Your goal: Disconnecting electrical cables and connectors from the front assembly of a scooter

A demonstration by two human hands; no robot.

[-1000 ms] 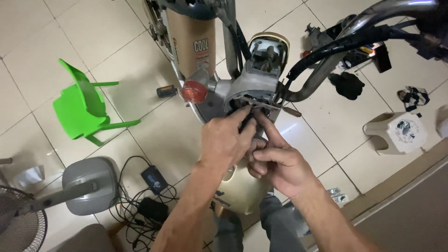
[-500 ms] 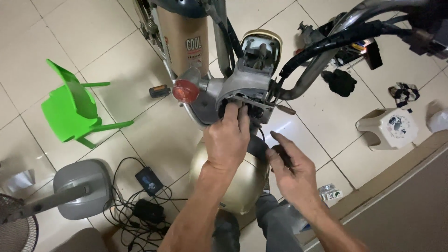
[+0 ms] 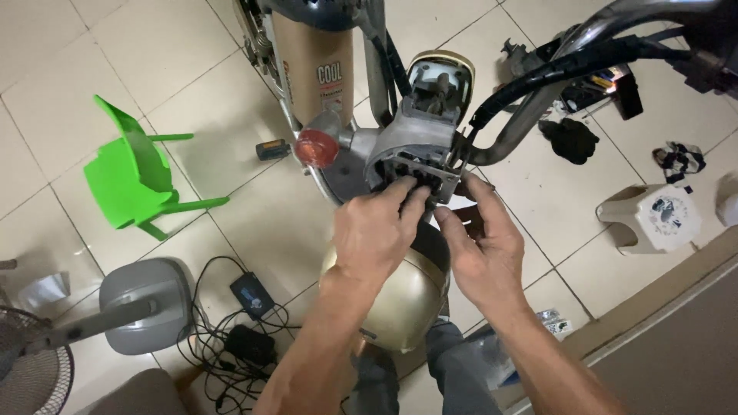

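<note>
A scooter's grey headlight housing (image 3: pixel 419 134) faces me with its back open, a row of black connectors (image 3: pixel 411 177) along its lower edge. My left hand (image 3: pixel 380 234) pinches one of those connectors with its fingertips. My right hand (image 3: pixel 484 246) grips the housing's lower right corner, fingers on top and thumb below. Under both hands sits the rounded beige front fender (image 3: pixel 407 303). A red round indicator lamp (image 3: pixel 317 147) sticks out to the left of the housing.
A handlebar with thick black cable sheathing (image 3: pixel 553 69) runs up to the right. On the tiled floor lie a tipped green plastic chair (image 3: pixel 134 180), a grey fan base (image 3: pixel 142 303), a charger with tangled black cables (image 3: pixel 250 296), a white stool (image 3: pixel 653 219) and a black cloth (image 3: pixel 570 140).
My right hand, lower and away from the housing half a second ago, has come back up to its lower right corner. My left hand has stayed at the connectors.
</note>
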